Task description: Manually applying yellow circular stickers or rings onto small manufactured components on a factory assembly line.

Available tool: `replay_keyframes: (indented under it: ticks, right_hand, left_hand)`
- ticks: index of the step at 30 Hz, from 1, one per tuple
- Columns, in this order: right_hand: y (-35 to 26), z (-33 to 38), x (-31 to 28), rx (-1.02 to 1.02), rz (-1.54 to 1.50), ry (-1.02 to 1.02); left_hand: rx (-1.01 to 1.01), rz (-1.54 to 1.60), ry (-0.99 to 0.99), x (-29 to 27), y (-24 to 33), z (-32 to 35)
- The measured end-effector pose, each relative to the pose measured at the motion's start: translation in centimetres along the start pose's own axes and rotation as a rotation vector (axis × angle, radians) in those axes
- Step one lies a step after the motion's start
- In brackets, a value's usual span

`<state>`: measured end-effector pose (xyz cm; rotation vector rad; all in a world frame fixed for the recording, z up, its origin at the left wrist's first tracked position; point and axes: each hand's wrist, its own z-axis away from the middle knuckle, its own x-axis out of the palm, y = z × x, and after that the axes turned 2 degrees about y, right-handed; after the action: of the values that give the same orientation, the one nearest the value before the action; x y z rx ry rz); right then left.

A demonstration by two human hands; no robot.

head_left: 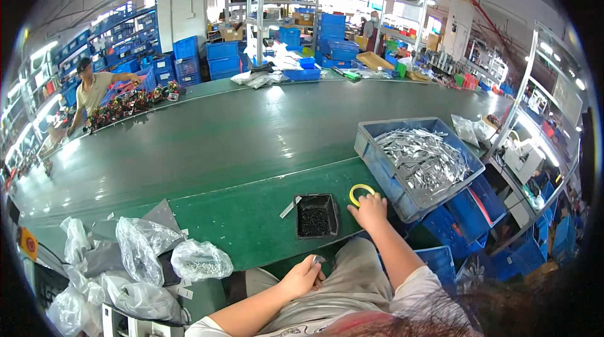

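My left hand is closed in front of my lap, with a small shiny metal piece poking out between thumb and fingers. On the green work surface, the fingers of my right hand are spread at the near edge of a yellow ring, like a roll of tape. Whether they touch it or just overlap it in view, I cannot tell. A square black tray with tiny black parts stands between the hands, and a thin metal strip lies at its left side.
A blue-grey bin heaped with flat metal pieces stands to the right. Clear plastic bags crowd the left. A long dark conveyor belt runs beyond; a co-worker stands at its far left beside wired assemblies.
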<state>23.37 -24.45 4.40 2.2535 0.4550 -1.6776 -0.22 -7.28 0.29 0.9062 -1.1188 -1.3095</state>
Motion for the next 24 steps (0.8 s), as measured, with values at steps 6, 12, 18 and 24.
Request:
replay_keyframes:
  ticks: [6,12,18,24]
  right_hand:
    - [0.1,-1.8,2.9,0.035,-0.03,0.076]
    - [2.4,-1.5,6.4,0.044,-0.38,0.254]
    - [3.6,1.7,2.2,0.481,-1.286,0.2]
    - [-1.2,9.8,-3.1,0.034,-1.142,0.312]
  left_hand:
    - [0.004,0.111,0.125,0.4,0.2,0.0]
    - [0.079,0.224,0.221,0.4,0.4,0.9]
    - [0.372,-0.027,0.543,0.6,-0.3,0.4]
    - [0.157,0.168,0.336,0.4,1.9,0.5]
